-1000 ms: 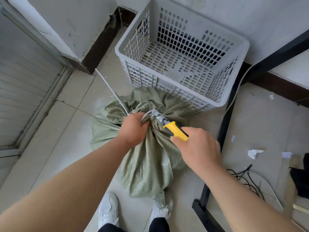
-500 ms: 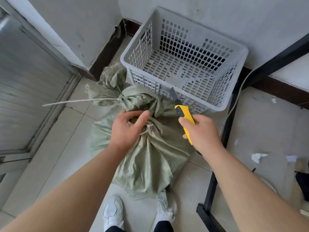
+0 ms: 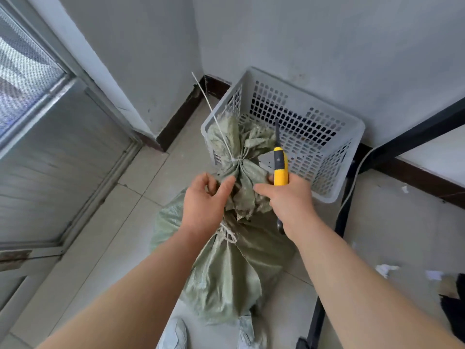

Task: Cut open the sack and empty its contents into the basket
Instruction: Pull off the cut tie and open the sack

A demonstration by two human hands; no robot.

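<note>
A green woven sack (image 3: pixel 226 273) stands on the floor between my feet, its bunched neck (image 3: pixel 241 157) tied with white string (image 3: pixel 214 114) that sticks up stiffly to the left. My left hand (image 3: pixel 203 205) grips the sack's gathered cloth just below the tie. My right hand (image 3: pixel 289 197) holds a yellow utility knife (image 3: pixel 280 167), blade pointing up, and also touches the sack's neck from the right. The neck leans against the near rim of the grey plastic basket (image 3: pixel 347 127). A second string knot (image 3: pixel 229 233) sits lower on the sack.
The basket stands in the room's corner against grey walls with a dark skirting (image 3: pixel 186 107). A black metal frame (image 3: pixel 344 217) and a white cable (image 3: pixel 352 182) run along the right. Paper scraps (image 3: pixel 385 269) lie on the floor at right. A metal door (image 3: pixel 50 152) fills the left.
The sack's neck has been raised and pulled upright toward the basket rim. My right hand moved in against the neck with the knife. The string now points up instead of left.
</note>
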